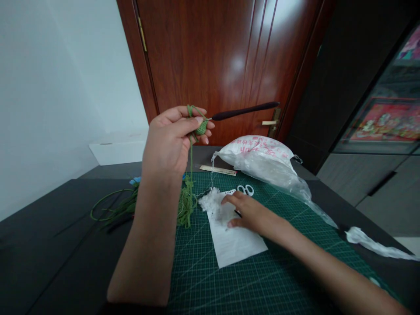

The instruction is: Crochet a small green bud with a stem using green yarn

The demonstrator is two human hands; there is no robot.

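Raised in front of the door, my left hand (177, 135) pinches a small green crochet piece (201, 127). A crochet hook (244, 110) with a dark handle sticks out from the piece to the right. Green yarn loops over a finger, and a strand hangs to a loose heap of yarn (186, 205) below. My right hand (246, 212) is over a white sheet of paper (234, 249), fingers apart and curved, close to a tuft of white stuffing (211, 201). A short dark object (238, 213) shows under that hand; its kind is unclear.
White-handled scissors (245, 190) lie behind my right hand on a green cutting mat (197, 280). A ruler (218, 170) and a large plastic bag with white contents (262, 155) are farther back. A white box (120, 148) stands against the wall; crumpled white plastic (377, 243) lies right.
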